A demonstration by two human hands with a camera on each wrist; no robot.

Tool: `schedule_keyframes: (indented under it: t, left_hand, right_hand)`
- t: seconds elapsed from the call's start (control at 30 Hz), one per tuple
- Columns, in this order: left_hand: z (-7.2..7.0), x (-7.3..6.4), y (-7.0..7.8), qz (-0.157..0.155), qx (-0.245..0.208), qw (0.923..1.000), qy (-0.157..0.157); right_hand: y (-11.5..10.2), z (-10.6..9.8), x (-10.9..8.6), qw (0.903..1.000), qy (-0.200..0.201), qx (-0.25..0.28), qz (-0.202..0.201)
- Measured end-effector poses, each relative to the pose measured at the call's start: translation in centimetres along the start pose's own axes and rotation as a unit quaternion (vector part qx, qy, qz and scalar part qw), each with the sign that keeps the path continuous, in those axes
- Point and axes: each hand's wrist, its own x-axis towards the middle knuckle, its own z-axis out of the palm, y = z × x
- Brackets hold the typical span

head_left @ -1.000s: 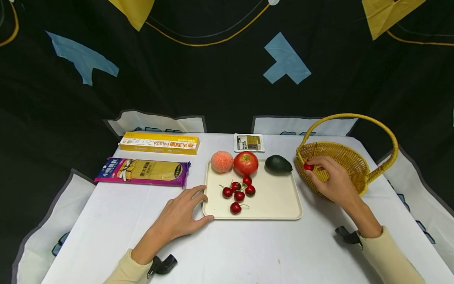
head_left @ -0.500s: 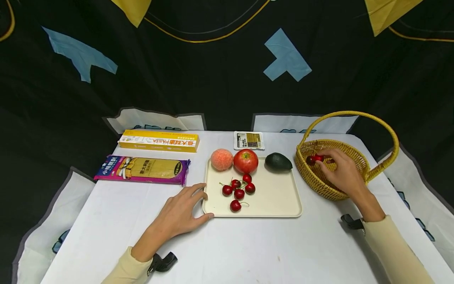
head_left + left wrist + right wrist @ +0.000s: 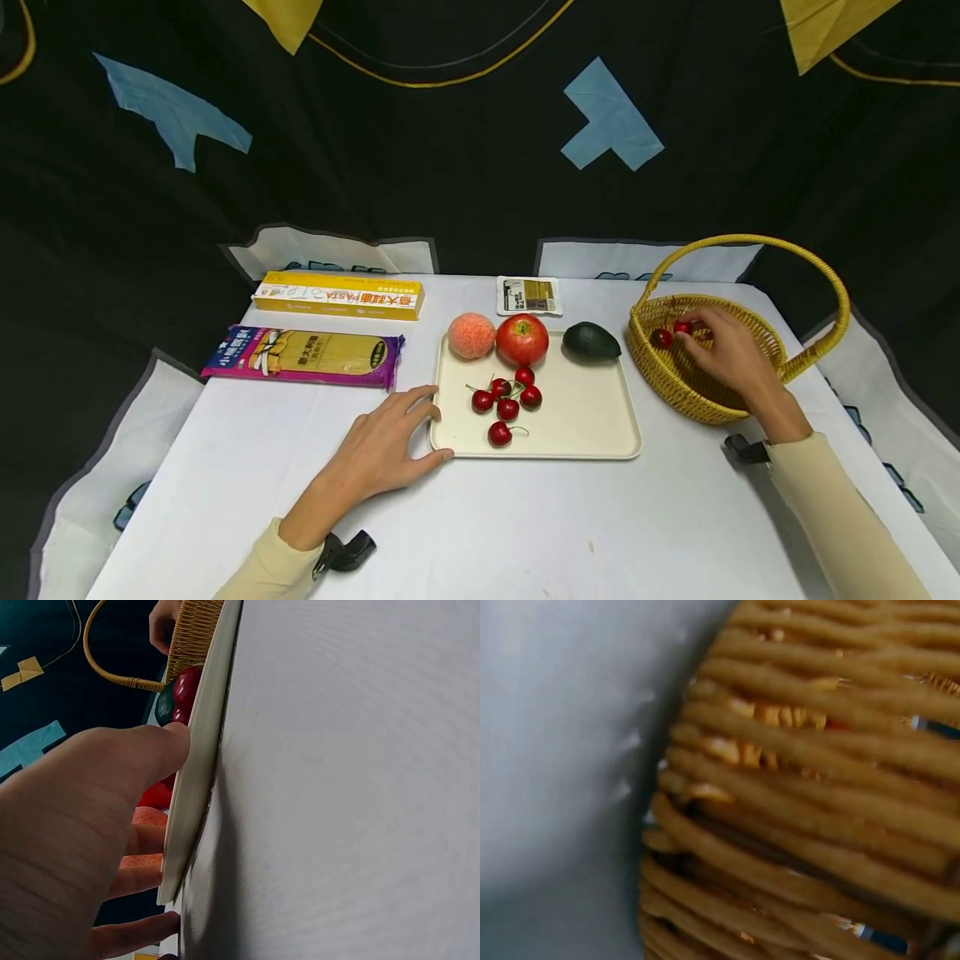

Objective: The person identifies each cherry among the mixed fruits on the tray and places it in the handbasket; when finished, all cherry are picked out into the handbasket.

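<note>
The table (image 3: 517, 529) is stretching open toward the person. The wicker basket (image 3: 667, 387) is filling the right wrist view, hiding the right hand (image 3: 723, 350) there. White cloth is showing between basket and tray (image 3: 585, 417). The left hand (image 3: 386, 446), loosely spread, is only touching the tray's edge. The right hand is pinching a cherry (image 3: 682, 327) inside the basket, perhaps above its floor; a second cherry (image 3: 661, 338) is lying just beside.
</note>
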Motion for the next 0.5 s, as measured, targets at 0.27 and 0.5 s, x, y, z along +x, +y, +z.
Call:
schedule_keyframes:
  t: [0.27,0.5]
  left_hand:
    - [0.17,-0.17,-0.05,-0.007,0.008,0.9999,-0.005]
    - [0.25,-0.06,-0.04,-0.010,0.014,0.9999,-0.002]
  right_hand:
    - [0.54,0.35,0.33,0.9990,-0.035,-0.001,0.026]
    - [0.67,0.44,0.50,0.9984,-0.050,-0.017,0.023]
